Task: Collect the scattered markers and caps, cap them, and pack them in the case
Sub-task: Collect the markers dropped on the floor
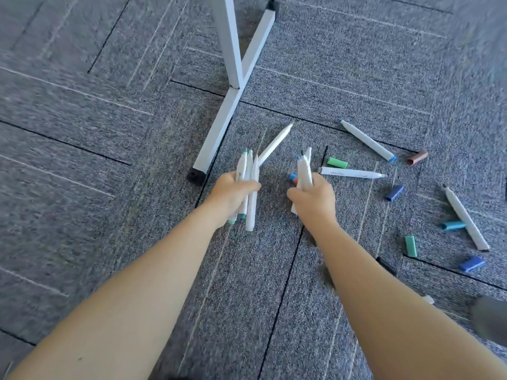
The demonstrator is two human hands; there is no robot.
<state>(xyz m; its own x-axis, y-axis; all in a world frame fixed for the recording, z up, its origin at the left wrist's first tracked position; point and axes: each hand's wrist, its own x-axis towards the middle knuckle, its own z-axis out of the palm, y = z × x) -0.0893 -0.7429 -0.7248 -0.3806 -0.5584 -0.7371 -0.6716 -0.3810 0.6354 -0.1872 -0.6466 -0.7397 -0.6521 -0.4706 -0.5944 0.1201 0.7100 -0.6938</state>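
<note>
- Left hand clenched on a bundle of white markers, frame centre; one marker sticks out diagonally up-right.
- Right hand grips a 2nd marker bundle just right of it, plus a blue cap.
- Loose on carpet, right side: 3 uncapped markers, e.g. one upper right; caps: green, brown, navy, teal.
- White metal frame leg w/ black end cap, upper centre, beside the left bundle.
- Carpet: grey tiles, ribbed weave.

No legible text on anything.
</note>
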